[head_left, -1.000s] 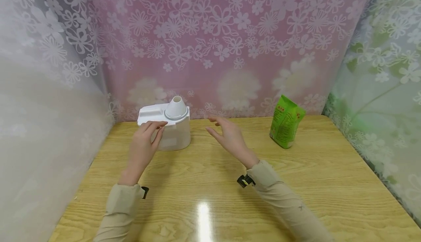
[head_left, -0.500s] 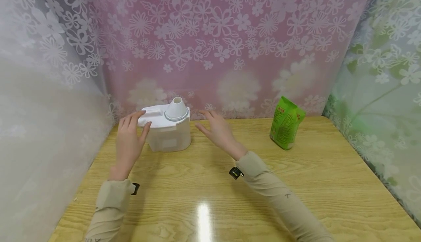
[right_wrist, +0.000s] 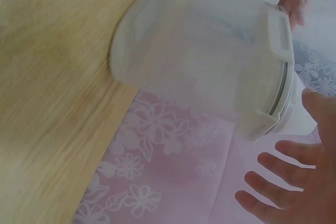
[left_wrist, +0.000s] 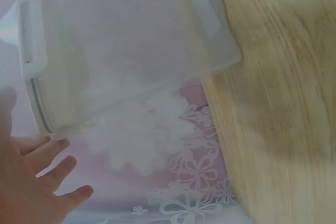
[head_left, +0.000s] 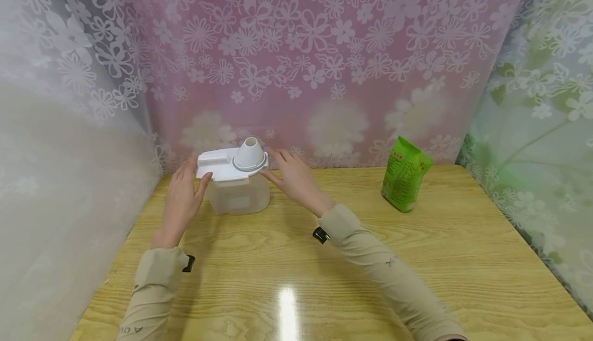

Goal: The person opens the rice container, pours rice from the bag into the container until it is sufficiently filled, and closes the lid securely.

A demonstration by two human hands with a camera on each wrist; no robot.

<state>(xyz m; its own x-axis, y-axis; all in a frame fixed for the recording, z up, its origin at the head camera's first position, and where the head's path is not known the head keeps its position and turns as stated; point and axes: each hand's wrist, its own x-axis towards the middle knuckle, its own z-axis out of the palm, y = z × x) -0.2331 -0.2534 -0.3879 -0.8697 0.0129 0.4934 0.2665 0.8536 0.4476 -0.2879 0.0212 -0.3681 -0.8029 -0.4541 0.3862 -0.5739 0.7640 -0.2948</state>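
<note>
A translucent plastic storage container [head_left: 238, 197] stands upright near the table's back edge, left of middle. Its white lid [head_left: 224, 172] has a handle on the left and a white cone-shaped spout or cup [head_left: 250, 154] on the right. My left hand [head_left: 179, 197] is at the lid's left end, thumb by its front corner; in the left wrist view its spread fingers [left_wrist: 50, 153] reach the lid's corner. At the other end is my right hand [head_left: 297, 182], fingers spread. In the right wrist view those fingers [right_wrist: 281, 195] show a gap from the container; the thumb is close to the cone.
A green printed bag [head_left: 405, 175] stands upright on the wooden table [head_left: 352, 279], to the right. Pink floral curtain [head_left: 301, 73] hangs right behind the container, with pale curtains on both sides.
My left hand has moved left from the container's front to the lid's left end. The right hand has moved left, up to the container's right end. The container looks unmoved.
</note>
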